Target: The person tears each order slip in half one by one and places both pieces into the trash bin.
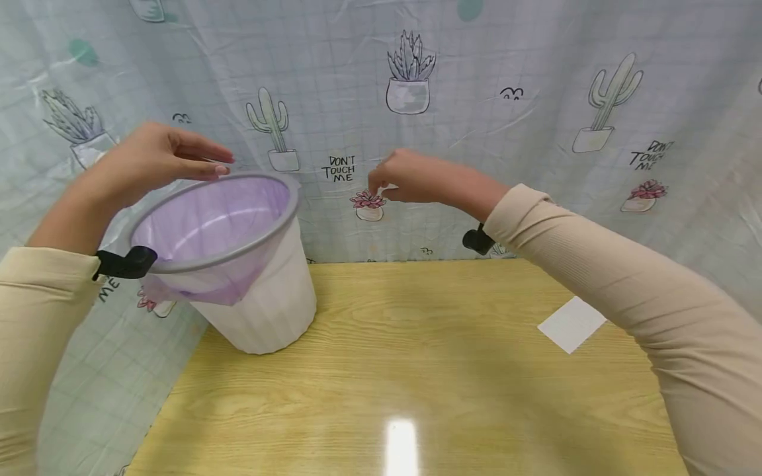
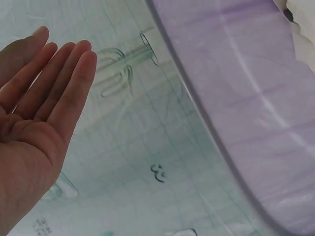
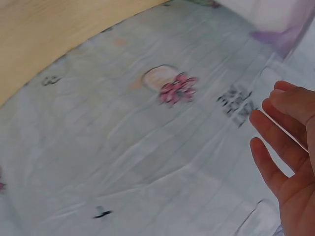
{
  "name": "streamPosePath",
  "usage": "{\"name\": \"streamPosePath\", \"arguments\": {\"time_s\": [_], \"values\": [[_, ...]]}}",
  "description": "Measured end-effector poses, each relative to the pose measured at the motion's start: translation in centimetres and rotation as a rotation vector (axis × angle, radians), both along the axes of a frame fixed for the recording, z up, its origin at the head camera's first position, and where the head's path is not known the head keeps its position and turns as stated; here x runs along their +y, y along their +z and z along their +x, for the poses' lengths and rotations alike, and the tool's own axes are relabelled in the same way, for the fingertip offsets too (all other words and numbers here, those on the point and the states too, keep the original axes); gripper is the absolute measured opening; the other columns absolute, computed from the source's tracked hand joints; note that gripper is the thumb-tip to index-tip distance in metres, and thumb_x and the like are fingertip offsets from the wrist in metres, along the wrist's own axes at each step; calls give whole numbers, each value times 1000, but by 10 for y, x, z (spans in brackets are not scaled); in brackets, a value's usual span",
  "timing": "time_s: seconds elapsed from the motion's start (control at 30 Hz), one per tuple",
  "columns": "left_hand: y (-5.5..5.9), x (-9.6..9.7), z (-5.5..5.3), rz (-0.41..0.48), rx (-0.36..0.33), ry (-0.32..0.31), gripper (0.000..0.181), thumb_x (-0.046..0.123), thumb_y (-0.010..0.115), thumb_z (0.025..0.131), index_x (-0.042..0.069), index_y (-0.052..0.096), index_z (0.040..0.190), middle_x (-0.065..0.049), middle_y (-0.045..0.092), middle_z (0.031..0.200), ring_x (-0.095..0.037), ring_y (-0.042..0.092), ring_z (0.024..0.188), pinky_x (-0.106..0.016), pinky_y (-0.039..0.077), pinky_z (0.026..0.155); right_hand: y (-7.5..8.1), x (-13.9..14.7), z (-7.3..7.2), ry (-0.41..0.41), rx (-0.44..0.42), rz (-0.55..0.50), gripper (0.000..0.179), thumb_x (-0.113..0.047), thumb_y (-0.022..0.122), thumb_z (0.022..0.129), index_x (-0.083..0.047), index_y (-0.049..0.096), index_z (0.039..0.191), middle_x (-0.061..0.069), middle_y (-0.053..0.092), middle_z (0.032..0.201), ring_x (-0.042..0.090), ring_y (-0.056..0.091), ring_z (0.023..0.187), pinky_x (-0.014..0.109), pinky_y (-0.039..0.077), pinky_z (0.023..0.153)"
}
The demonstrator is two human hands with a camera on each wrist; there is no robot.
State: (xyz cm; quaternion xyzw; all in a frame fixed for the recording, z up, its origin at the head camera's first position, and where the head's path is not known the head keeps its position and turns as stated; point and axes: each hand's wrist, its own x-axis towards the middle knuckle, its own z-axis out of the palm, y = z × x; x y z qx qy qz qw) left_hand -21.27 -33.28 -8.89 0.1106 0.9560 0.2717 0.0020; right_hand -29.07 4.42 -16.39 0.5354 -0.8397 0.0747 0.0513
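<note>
A white trash bin (image 1: 270,311) with a grey rim (image 1: 292,208) stands on the left of the table. A purple bag (image 1: 208,225) lines it, folded outward over the rim and hanging down in front. My left hand (image 1: 151,158) is raised at the bin's far left rim, its fingers extended and holding nothing; the left wrist view shows the bare palm. Out in the air right of the bin is my right hand (image 1: 411,175), with loosely bent fingers and nothing between them. In the left wrist view, something white and crumpled (image 2: 304,29) shows at the bin's edge.
A white square sheet (image 1: 571,324) lies on the wooden table (image 1: 405,350), near my right forearm. Behind the table hangs a curtain (image 1: 476,125) printed with potted cacti and lettering; it also runs along the left side. Both wrists carry black camera mounts.
</note>
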Motion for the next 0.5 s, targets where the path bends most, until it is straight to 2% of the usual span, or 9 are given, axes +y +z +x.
{"name": "streamPosePath", "arguments": {"time_s": [0.13, 0.27, 0.33, 0.4, 0.5], "values": [[-3, 19, 10, 6, 12, -45, 49, 37, 73, 95, 11, 67, 135, 12, 75, 113, 0, 71, 93, -9, 48, 80, -14, 42, -9, -31, 0, -43, 12, 2, 66, 95, 2, 73, 105, 16, 75, 107, 34, 71, 103, 44, 56, 92], [-8, 46, 22, 69, -11, -142, 44, 35, 62, 103, 8, 63, 138, 0, 71, 125, -5, 71, 100, -14, 52, 86, -26, 91, -9, -93, 35, -101, 11, 3, 67, 95, 0, 74, 102, 14, 76, 100, 31, 73, 94, 45, 59, 84], [-11, 59, 30, 92, -17, -189, 41, 32, 57, 106, 7, 61, 138, -7, 69, 129, -8, 70, 105, -17, 53, 89, -35, 116, -2, -122, 42, -122, 11, 2, 67, 95, -2, 75, 101, 11, 77, 98, 28, 74, 88, 45, 59, 81], [-15, 72, 41, 77, -12, -220, 38, 29, 56, 107, 10, 61, 139, -9, 67, 133, -11, 69, 110, -18, 52, 92, -49, 139, 8, -133, 31, -148, 13, 3, 67, 94, -4, 76, 101, 10, 77, 96, 26, 75, 84, 43, 60, 77], [-26, 87, 58, 21, 17, -251, 34, 29, 57, 106, 18, 62, 138, -4, 66, 134, -14, 65, 116, -21, 50, 96, -76, 174, 26, -159, 2, -160, 16, 2, 68, 94, -5, 77, 104, 9, 77, 99, 22, 76, 80, 39, 61, 72]]}}
